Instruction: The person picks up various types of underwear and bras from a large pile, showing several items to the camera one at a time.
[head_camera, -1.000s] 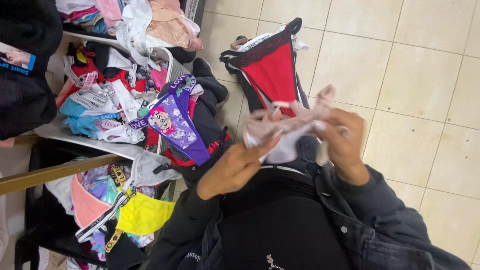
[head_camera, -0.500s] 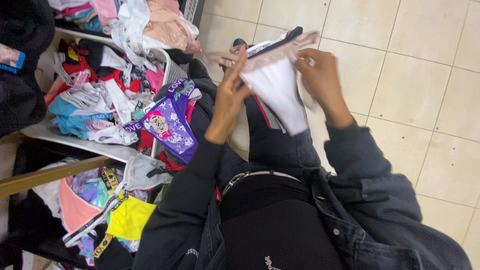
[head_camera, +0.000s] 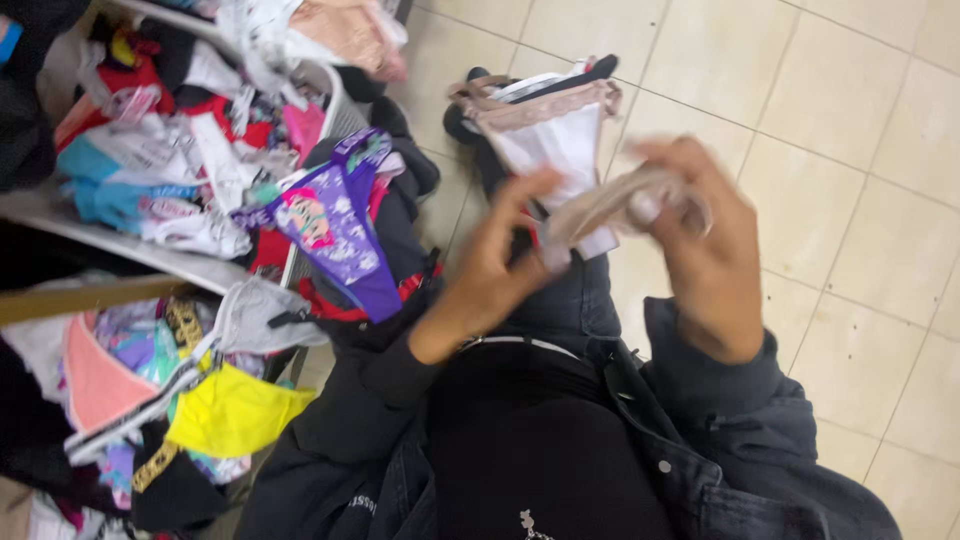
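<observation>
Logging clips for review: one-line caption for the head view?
Both hands, left hand and right hand, hold pale lace-trimmed underwear beside a rack of mixed garments.

Garment lowered, hands drawn in.
Both hands, left hand (head_camera: 495, 270) and right hand (head_camera: 705, 255), now bunch the white-and-beige underwear (head_camera: 560, 150), no longer stretching it wide overhead.

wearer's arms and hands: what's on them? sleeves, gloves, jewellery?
Both hands bare: left hand, right hand, no gloves; no rings or watch visible, though motion blur hides fine detail. Left sleeve is black, soft fabric, reaching the wrist. Right sleeve is dark blue-grey denim with a stitched cuff. The open jacket has a round metal button.
</observation>
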